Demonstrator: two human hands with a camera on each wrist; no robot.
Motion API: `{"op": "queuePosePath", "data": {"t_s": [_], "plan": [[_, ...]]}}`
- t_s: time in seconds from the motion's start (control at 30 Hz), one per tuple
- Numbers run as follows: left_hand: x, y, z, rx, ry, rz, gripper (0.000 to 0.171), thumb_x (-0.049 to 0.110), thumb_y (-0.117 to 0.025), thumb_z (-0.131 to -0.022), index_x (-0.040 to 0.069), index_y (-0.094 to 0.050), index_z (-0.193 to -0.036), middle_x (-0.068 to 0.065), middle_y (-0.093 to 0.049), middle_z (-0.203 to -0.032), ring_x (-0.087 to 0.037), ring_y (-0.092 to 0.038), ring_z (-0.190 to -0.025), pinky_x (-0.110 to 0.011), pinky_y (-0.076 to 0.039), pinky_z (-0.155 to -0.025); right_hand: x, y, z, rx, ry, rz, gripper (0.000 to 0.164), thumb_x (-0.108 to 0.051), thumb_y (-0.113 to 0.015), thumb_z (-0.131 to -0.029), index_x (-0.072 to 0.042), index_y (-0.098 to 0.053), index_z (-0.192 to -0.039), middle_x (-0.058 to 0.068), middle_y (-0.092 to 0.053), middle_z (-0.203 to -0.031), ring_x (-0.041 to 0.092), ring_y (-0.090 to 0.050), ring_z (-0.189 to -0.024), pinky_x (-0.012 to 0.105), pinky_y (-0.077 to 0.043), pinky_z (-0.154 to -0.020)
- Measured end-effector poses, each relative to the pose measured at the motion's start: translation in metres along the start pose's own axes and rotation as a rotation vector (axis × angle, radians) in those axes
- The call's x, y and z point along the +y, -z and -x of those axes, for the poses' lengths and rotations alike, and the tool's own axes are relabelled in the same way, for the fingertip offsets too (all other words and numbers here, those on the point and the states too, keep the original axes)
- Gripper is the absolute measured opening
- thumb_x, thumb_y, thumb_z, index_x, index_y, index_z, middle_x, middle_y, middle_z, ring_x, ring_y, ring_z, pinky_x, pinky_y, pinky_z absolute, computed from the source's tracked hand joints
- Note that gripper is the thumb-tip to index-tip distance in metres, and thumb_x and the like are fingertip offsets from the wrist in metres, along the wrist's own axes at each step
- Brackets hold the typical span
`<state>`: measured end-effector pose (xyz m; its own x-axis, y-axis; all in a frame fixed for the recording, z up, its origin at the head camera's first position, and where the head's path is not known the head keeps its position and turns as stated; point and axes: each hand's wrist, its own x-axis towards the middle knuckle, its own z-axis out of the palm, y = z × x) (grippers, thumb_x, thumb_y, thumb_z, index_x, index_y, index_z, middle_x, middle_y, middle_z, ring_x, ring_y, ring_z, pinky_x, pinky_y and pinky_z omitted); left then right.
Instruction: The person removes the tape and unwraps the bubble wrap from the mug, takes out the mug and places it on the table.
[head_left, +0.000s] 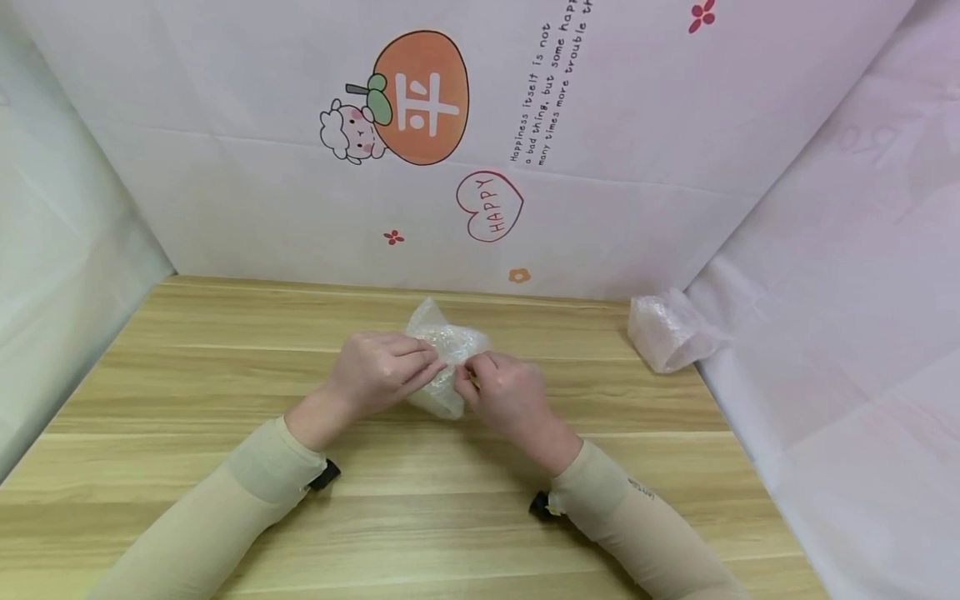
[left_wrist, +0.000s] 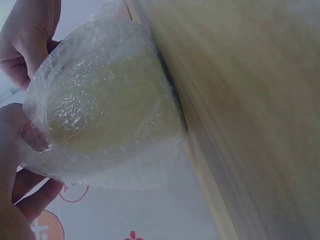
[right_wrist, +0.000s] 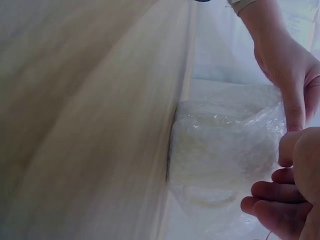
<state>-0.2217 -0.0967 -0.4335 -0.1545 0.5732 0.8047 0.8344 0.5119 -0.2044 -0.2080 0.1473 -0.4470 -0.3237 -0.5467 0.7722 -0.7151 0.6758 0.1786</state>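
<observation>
A bundle in clear bubble wrap point(head_left: 448, 342) sits on the wooden table between both hands. Through the plastic in the left wrist view, something pale yellowish point(left_wrist: 115, 100) shows; its kind cannot be made out. My left hand point(head_left: 382, 367) pinches the top of the bubble wrap from the left, its thumb behind the film in the left wrist view. From the right, my right hand point(head_left: 508, 390) pinches the wrap with thumb and index finger, close to the left fingertips. In the right wrist view, a faint curved shape point(right_wrist: 210, 200) shows through the film low on the bundle.
Another bubble-wrapped bundle point(head_left: 666, 332) lies at the table's far right edge, against the white cloth. A printed white cloth wall point(head_left: 300, 225) closes off the back, with more cloth at both sides. Wood-grain tabletop point(head_left: 420, 517) stretches in front of the bundle.
</observation>
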Motion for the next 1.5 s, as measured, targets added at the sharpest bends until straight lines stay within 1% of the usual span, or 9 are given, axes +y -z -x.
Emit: {"op": "queuePosePath", "data": {"t_s": [0.2,0.4,0.53,0.7,0.87,1.1,1.33,1.4,1.5], "plan": [[0.001,-0.003,0.001,0.036,-0.029,-0.004,0.036,0.029,-0.067,-0.112,0.009,-0.089,-0.091,-0.006,-0.085,-0.091,-0.019,-0.083,-0.077,-0.038,-0.069,-0.07,-0.004,0.002,0.0,-0.044,-0.07,0.012,0.014,-0.004,-0.085,-0.078,-0.007,-0.071,-0.079,0.002,-0.071,-0.067,0.012,-0.062,-0.048,0.026,-0.049,-0.039],[0.002,-0.004,0.001,0.065,-0.036,-0.003,0.045,0.03,-0.061,-0.116,0.008,-0.089,-0.089,-0.005,-0.084,-0.089,-0.019,-0.082,-0.075,-0.036,-0.069,-0.066,-0.006,0.0,0.001,-0.001,-0.084,0.032,0.015,-0.002,-0.084,-0.075,-0.006,-0.07,-0.079,0.003,-0.07,-0.066,0.011,-0.06,-0.046,0.027,-0.047,-0.037],[0.002,-0.004,0.001,0.053,-0.037,-0.005,0.037,0.028,-0.068,-0.112,0.009,-0.089,-0.09,-0.005,-0.085,-0.09,-0.019,-0.083,-0.077,-0.036,-0.069,-0.068,-0.004,-0.002,0.002,0.031,-0.064,0.009,0.014,0.0,-0.08,-0.075,-0.006,-0.069,-0.079,0.003,-0.069,-0.066,0.01,-0.06,-0.047,0.027,-0.048,-0.038],[0.002,-0.003,0.0,0.012,-0.016,0.003,0.018,0.026,-0.087,-0.096,0.009,-0.089,-0.091,-0.003,-0.084,-0.091,-0.018,-0.082,-0.08,-0.035,-0.069,-0.072,0.003,-0.002,0.003,0.018,-0.044,-0.066,0.015,0.003,-0.076,-0.075,-0.005,-0.067,-0.083,0.002,-0.068,-0.067,0.009,-0.06,-0.049,0.025,-0.051,-0.042],[0.003,-0.001,0.0,-0.041,0.073,0.058,0.028,0.033,-0.097,-0.087,0.008,-0.086,-0.093,-0.002,-0.082,-0.092,-0.018,-0.08,-0.082,-0.033,-0.068,-0.07,0.009,-0.001,0.002,-0.002,-0.022,-0.147,0.014,0.005,-0.072,-0.077,-0.004,-0.066,-0.084,0.003,-0.067,-0.068,0.01,-0.063,-0.053,0.024,-0.055,-0.047],[0.006,0.001,-0.001,-0.131,0.204,0.128,0.036,0.037,-0.097,-0.086,0.008,-0.086,-0.103,-0.002,-0.082,-0.106,-0.021,-0.078,-0.098,-0.032,-0.065,-0.062,0.015,0.001,-0.001,-0.032,0.025,-0.176,0.014,0.004,-0.076,-0.079,-0.002,-0.066,-0.086,0.004,-0.068,-0.069,0.011,-0.063,-0.053,0.023,-0.056,-0.049],[0.006,0.004,-0.003,-0.172,0.21,0.163,0.028,0.032,-0.098,-0.087,0.01,-0.086,-0.1,-0.001,-0.082,-0.105,-0.022,-0.077,-0.099,-0.033,-0.066,-0.067,0.024,0.006,-0.006,-0.095,0.152,-0.168,0.018,0.003,-0.076,-0.078,-0.003,-0.062,-0.087,0.002,-0.064,-0.071,0.009,-0.055,-0.053,0.021,-0.049,-0.046],[0.006,0.004,-0.003,-0.181,0.211,0.164,0.028,0.031,-0.097,-0.087,0.009,-0.086,-0.1,-0.001,-0.082,-0.104,-0.022,-0.077,-0.099,-0.033,-0.066,-0.068,0.025,0.008,-0.006,-0.118,0.147,-0.178,0.016,0.002,-0.076,-0.08,-0.003,-0.063,-0.088,0.002,-0.066,-0.072,0.009,-0.057,-0.054,0.021,-0.05,-0.047],[0.005,0.003,-0.003,-0.185,0.215,0.167,0.029,0.031,-0.098,-0.087,0.009,-0.086,-0.1,-0.001,-0.082,-0.104,-0.022,-0.077,-0.098,-0.033,-0.066,-0.068,0.026,0.01,-0.005,-0.167,0.079,-0.245,0.014,0.0,-0.078,-0.085,-0.003,-0.066,-0.092,0.003,-0.072,-0.076,0.01,-0.064,-0.056,0.02,-0.052,-0.049]]}}
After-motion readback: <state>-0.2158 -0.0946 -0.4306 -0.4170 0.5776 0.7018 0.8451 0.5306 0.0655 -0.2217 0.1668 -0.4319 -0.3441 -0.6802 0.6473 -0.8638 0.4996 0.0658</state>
